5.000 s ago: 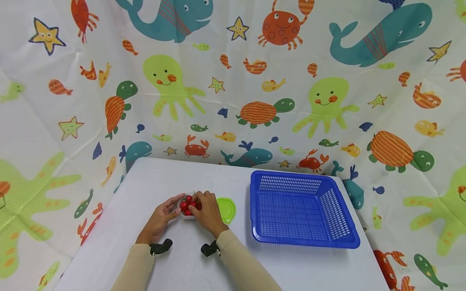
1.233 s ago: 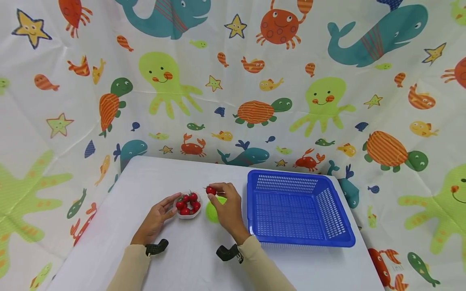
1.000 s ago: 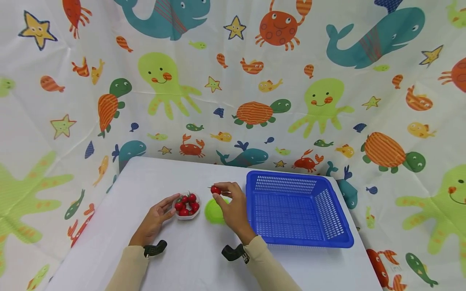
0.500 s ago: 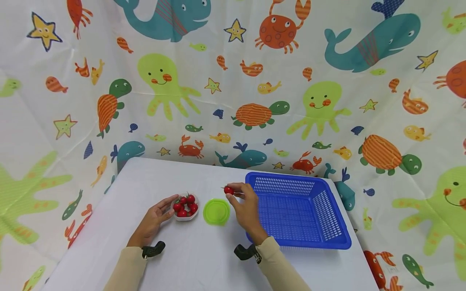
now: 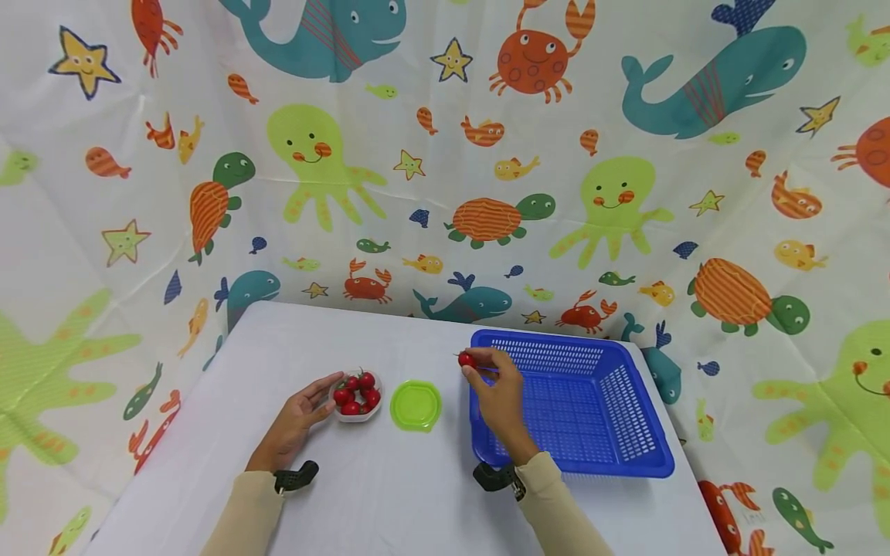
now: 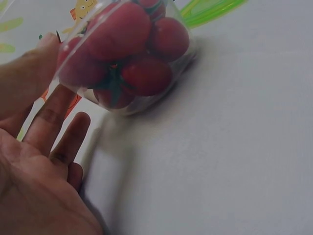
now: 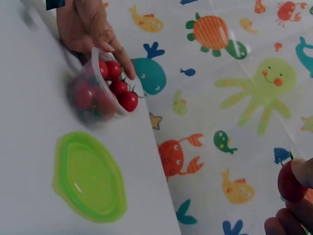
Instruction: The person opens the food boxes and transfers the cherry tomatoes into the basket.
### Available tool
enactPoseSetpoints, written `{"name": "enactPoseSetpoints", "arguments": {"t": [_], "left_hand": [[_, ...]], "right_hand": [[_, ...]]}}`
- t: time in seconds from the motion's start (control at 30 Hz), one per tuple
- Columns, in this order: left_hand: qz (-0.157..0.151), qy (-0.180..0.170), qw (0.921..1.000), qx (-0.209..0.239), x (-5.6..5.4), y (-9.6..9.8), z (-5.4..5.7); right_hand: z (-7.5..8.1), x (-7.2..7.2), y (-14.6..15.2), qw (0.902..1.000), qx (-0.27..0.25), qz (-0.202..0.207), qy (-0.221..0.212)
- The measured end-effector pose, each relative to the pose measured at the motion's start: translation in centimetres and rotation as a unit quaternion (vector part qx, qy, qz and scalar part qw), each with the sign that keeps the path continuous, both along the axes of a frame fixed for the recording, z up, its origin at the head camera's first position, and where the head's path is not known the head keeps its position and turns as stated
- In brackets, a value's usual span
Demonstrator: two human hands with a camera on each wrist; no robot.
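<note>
Fingers of right hand (image 5: 502,390) pinch tomato (image 5: 467,360) near basket (image 5: 598,466) rim; left hand (image 5: 295,421) rests uncurled against tub (image 5: 356,418). Looks mid-transfer; next probably inward, release.

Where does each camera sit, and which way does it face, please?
Head: worn on the head, facing forward and down at the table and patterned curtain; left hand and right hand show.
Left wrist: worn there, facing the clear tub from close by; left palm and fingers show.
Right wrist: worn there, tilted, facing the green lid and curtain; right fingers pinch a tomato, left hand beyond.
Head and right wrist both show the whole lid.
</note>
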State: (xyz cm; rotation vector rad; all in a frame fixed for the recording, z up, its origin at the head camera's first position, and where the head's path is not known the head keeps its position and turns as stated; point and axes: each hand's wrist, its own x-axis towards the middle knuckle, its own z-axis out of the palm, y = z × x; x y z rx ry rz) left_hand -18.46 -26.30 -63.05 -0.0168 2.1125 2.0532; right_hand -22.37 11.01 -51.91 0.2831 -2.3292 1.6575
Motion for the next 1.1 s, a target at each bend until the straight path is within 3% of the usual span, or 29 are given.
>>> {"name": "enactPoseSetpoints", "arguments": {"t": [0.37, 0.63, 1.1], "left_hand": [[0.000, 0.011, 0.9999, -0.004, 0.4, 0.4, 0.3], [-0.003, 0.017, 0.9998, 0.003, 0.8, 0.4, 0.0], [-0.002, 0.032, 0.9994, 0.015, 1.3, 0.4, 0.2]], "right_hand": [[0.0, -0.4, 4.2, 0.9996, -0.008, -0.015, -0.024], [-0.3, -0.8, 6.5, 0.9963, -0.001, -0.024, -0.083], [-0.5, -2.4, 9.6, 0.9875, 0.009, 0.035, -0.153]]}}
